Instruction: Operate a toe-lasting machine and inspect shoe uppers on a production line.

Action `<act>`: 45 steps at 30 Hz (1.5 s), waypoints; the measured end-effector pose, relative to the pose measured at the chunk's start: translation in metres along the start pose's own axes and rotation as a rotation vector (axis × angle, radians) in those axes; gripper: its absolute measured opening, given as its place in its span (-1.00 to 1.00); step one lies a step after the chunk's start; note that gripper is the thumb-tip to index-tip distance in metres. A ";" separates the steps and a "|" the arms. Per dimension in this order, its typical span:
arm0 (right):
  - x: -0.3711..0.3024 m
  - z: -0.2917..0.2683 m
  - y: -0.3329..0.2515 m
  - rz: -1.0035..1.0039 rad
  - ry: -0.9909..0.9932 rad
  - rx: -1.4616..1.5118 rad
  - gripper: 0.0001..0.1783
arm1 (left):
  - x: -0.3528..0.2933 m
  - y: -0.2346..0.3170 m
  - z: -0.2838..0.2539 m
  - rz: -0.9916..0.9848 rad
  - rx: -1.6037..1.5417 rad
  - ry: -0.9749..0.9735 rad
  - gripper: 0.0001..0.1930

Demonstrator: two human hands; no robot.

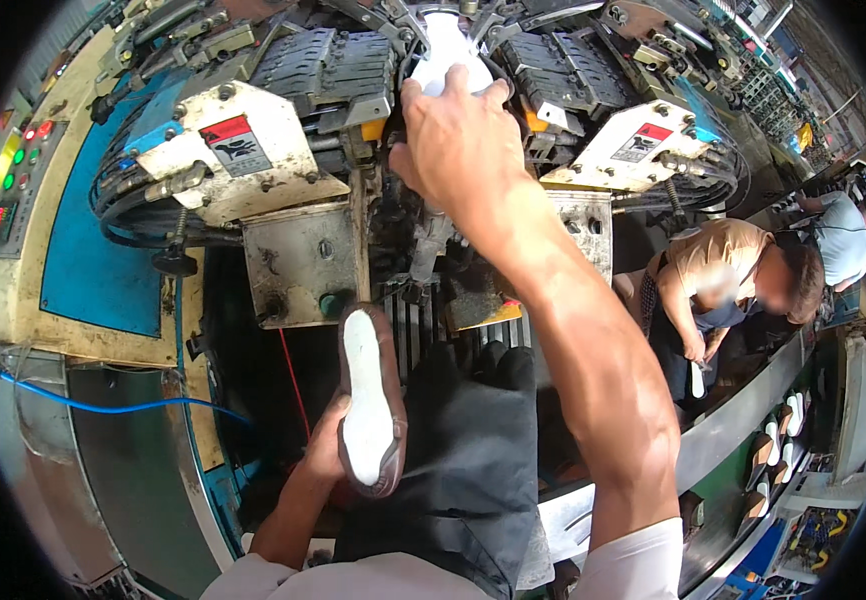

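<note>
In my left hand [327, 440] is a brown shoe upper [393, 400] on its last, its white insole [362, 385] turned up toward me. The fingers wrap its side near the lower end, above my lap. My right hand [463, 130] reaches forward into the middle of the machine, its fingers curled over the near end of a second, white-soled shoe [445, 45]. That shoe lies between the machine's dark ridged side plates [328, 65]. My palm hides much of its near end.
Cream metal guards [238, 145] flank the machine's centre. A control panel with lit buttons [19, 165] stands left. A blue hose [103, 404] crosses at left. To the right, a co-worker [728, 275] sits bent over a white-soled piece, near a conveyor [733, 480] carrying several shoes.
</note>
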State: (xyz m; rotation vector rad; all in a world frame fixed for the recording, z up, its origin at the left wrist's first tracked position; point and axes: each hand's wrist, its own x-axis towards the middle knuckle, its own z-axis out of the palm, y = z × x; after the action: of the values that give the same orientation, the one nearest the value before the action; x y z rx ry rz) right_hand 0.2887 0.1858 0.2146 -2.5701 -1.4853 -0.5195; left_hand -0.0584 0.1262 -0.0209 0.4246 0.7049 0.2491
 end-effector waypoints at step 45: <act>-0.786 0.136 0.092 1.658 -0.058 0.029 -0.27 | -0.011 -0.156 0.138 0.423 2.045 -0.874 -0.63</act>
State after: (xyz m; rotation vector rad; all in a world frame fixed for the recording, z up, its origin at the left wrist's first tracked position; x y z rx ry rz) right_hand 0.0395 -0.4641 -0.1866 -2.6752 0.8289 -0.1154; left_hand 0.0384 -0.0564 0.0085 2.4496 -0.2855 -0.3850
